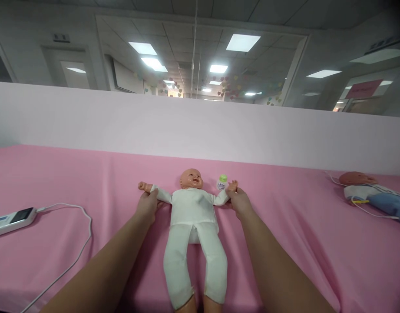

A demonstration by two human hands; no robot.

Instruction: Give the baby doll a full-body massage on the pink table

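A baby doll [193,208] with a white cloth body lies on its back on the pink sheet [121,256], arms spread and legs toward me. My left hand [148,204] is closed around the doll's forearm on the left side, just below its small plastic hand. On the other side my right hand [239,202] grips the opposite forearm near the wrist. Some of my fingertips are hidden behind the doll's sleeves. Close to my right hand, a small clear bottle [221,182] with a green cap stands beside the doll's head.
At the left lies a white handheld device [14,221] with a dark screen, its white cable [89,226] curving toward me. A second doll [378,195] in blue and white clothing, with a thin tube, lies at the far right. A white padded wall [200,130] borders the back, with glass above.
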